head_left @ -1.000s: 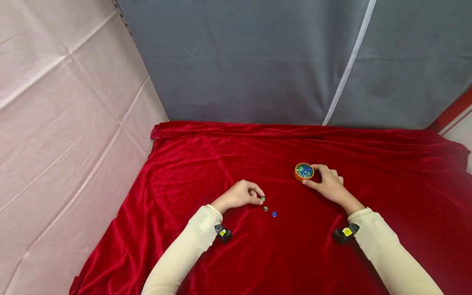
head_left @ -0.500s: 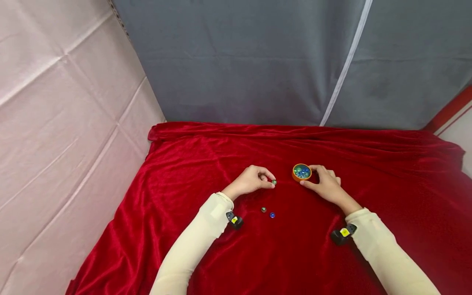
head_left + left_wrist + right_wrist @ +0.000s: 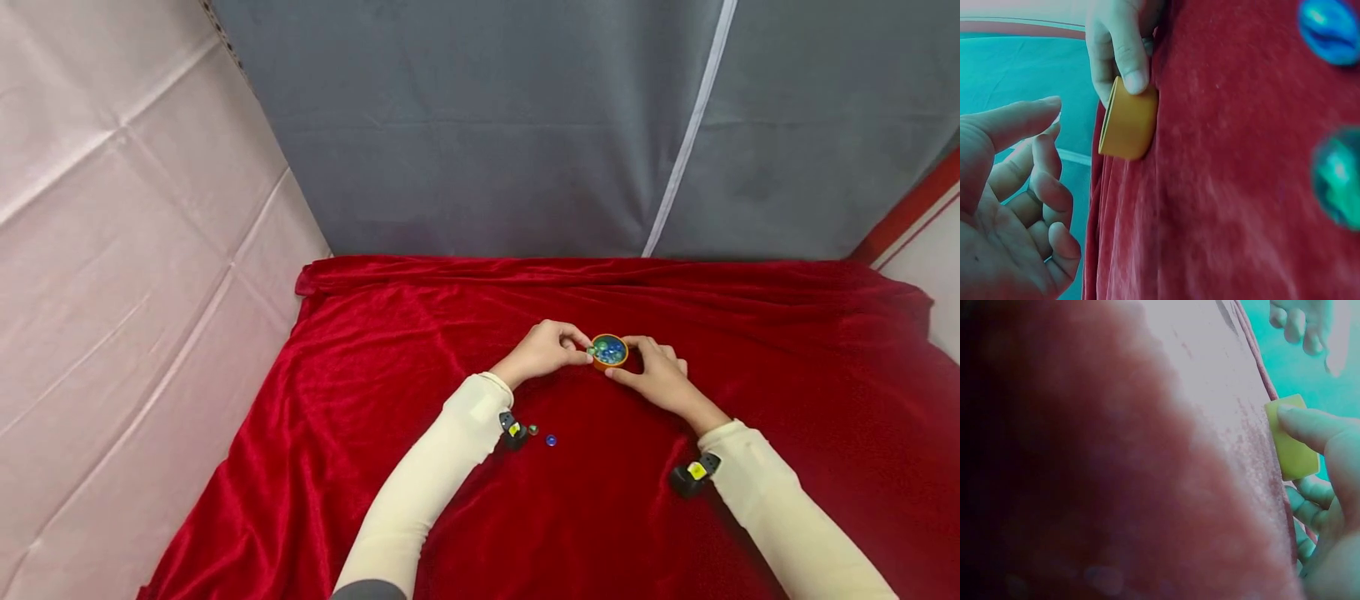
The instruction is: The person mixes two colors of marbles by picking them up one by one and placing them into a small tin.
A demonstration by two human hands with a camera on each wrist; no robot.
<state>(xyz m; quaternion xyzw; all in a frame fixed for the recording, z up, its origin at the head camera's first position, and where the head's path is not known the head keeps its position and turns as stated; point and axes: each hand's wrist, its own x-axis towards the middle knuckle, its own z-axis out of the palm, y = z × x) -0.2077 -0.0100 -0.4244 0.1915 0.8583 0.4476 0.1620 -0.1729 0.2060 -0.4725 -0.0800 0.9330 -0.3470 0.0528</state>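
In the head view my left hand pinches a small green marble between thumb and forefinger, right at the left rim of a round orange container. The left wrist view shows that hand raised above the cloth, its fingertips hiding most of the marble. Blue and green marbles fill the container's inside. My right hand holds the container from its right side, thumb in front and fingers behind. In the right wrist view the thumb presses the container's side wall.
Nearer to me, a green marble and a blue marble lie on the red velvet cloth. A grey curtain hangs behind the table, and a pale padded wall stands to the left.
My left hand has carried the pinched marble up and to the right, from beside the two loose marbles to the container's rim. The right hand keeps its hold on the container.
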